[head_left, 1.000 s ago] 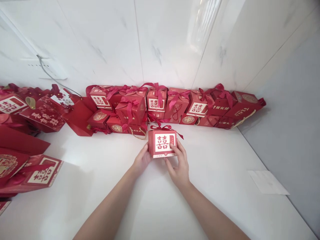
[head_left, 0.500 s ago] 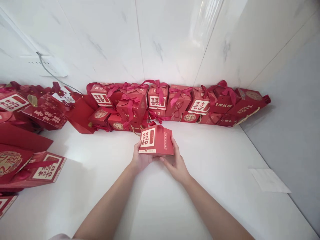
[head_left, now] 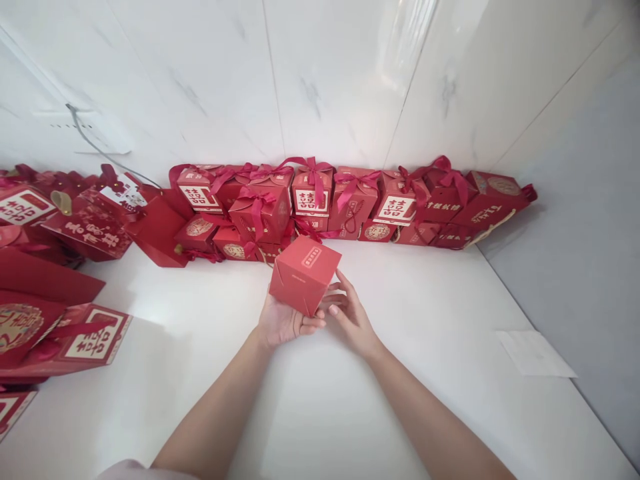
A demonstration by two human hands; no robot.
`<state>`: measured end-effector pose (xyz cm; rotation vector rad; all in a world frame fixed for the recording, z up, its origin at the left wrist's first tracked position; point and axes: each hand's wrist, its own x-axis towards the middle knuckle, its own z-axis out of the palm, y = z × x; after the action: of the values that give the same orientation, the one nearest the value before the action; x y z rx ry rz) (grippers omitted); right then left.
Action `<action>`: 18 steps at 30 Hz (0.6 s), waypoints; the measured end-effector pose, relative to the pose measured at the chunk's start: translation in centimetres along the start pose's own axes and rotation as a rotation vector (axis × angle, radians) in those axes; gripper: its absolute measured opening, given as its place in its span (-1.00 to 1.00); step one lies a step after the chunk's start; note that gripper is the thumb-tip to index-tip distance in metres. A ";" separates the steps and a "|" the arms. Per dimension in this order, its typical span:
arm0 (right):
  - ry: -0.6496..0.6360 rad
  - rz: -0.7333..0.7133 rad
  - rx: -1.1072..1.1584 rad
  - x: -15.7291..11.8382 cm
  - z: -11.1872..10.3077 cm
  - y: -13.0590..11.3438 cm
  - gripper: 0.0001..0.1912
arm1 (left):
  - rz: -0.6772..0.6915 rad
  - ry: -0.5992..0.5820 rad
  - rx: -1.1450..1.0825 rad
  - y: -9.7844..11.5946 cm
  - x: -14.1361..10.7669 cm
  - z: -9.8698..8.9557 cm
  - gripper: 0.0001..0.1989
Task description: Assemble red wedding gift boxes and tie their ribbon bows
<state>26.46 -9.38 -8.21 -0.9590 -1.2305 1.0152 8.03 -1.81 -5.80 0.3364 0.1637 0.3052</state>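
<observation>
My left hand (head_left: 281,324) holds the box (head_left: 306,275) from below, tipped, over the counter (head_left: 320,413). My right hand (head_left: 354,321) is open, right beside the box. More boxes (head_left: 356,203) sit behind it.

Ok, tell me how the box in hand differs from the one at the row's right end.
The held box is tilted on the left hand; the right-end box rests among other boxes. The held box shows small lettering; the right-end box shows larger lettering and a round emblem. Both are red.
</observation>
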 end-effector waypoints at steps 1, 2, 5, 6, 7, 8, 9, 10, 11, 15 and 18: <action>0.010 0.004 0.011 0.1 -0.1 0.0 -0.29 | -0.003 -0.027 -0.031 -0.3 0.1 0.2 -0.19; 0.016 0.010 0.017 0.1 -0.1 0.1 -0.29 | 0.004 -0.045 -0.055 -0.6 0.2 0.4 -0.22; 0.001 0.012 0.008 0.1 -0.1 0.1 -0.30 | 0.009 -0.049 -0.069 -1.5 0.5 0.9 -0.24; -0.012 0.015 0.007 0.1 -0.1 0.1 -0.32 | 0.004 -0.043 -0.060 -1.6 0.6 0.9 -0.23; -0.024 0.022 0.014 0.1 -0.1 0.1 -0.33 | 0.003 -0.036 -0.052 -1.7 0.6 0.9 -0.21; -0.031 0.032 0.025 0.1 0.0 0.1 -0.34 | 0.008 -0.029 -0.048 -1.8 0.7 0.9 -0.18; -0.030 0.043 0.037 0.1 0.0 0.2 -0.34 | 0.022 -0.022 -0.048 -1.8 0.7 0.8 -0.15; -0.022 0.056 0.045 0.1 0.0 0.3 -0.34 | 0.039 -0.016 -0.047 -1.7 0.7 0.7 -0.12; -0.009 0.068 0.046 0.1 0.0 0.3 -0.35 | 0.051 -0.012 -0.044 -1.7 0.8 0.6 -0.10; 0.018 0.115 0.038 0.1 -0.1 0.6 -0.37 | 0.065 -0.010 -0.022 -1.7 0.9 0.5 -0.08; 0.018 0.126 0.051 0.0 -0.1 0.6 -0.38 | 0.066 0.003 0.003 -1.8 1.0 0.6 -0.10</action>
<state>26.48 -9.18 -8.74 -1.0141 -1.1357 1.1293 9.56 -3.28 -5.94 0.3446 0.1561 0.3703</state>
